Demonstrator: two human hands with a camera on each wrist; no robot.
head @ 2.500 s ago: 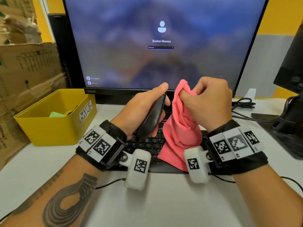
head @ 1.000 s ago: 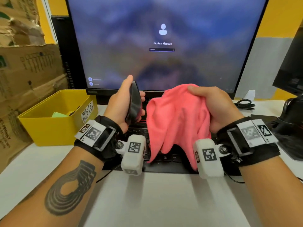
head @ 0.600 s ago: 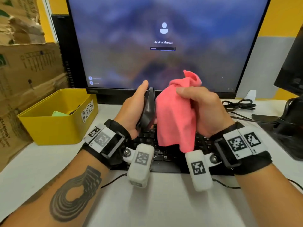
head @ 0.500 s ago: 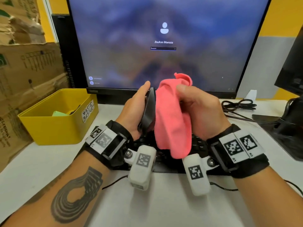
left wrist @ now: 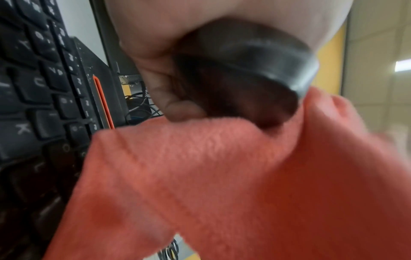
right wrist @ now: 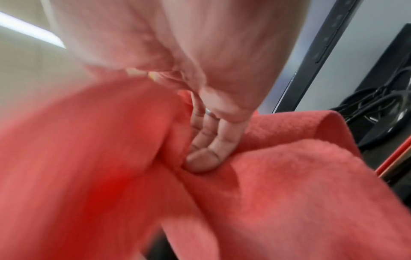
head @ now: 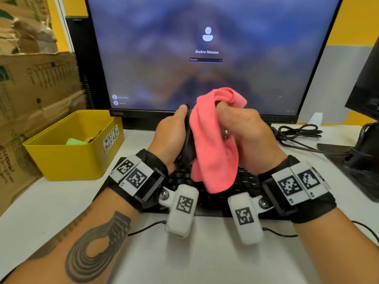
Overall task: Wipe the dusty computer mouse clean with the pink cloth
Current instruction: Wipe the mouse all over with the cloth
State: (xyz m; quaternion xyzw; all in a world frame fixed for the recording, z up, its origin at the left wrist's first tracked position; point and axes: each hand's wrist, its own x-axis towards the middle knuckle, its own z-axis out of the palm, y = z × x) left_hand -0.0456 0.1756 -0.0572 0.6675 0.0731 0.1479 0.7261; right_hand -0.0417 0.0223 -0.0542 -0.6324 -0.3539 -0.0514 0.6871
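Both of your grips are working above the keyboard (head: 207, 191): your left hand (head: 170, 134) is clasping the black mouse (left wrist: 249, 70) on edge, while your right hand (head: 244, 130) is bunching the pink cloth (head: 213, 140) against it, with the yellow waste basket (head: 67, 158) sitting left on the counter (head: 184, 259).

Yellow bin (head: 67, 158), keyboard (head: 215, 193), monitor (head: 205, 48)

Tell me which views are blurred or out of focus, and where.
Head view: mostly sharp, wide-angle bowing at the monitor edges. Left wrist view: keyboard fairly sharp, mouse and cloth soft. Right wrist view: right hand and cloth smeared by motion blur.
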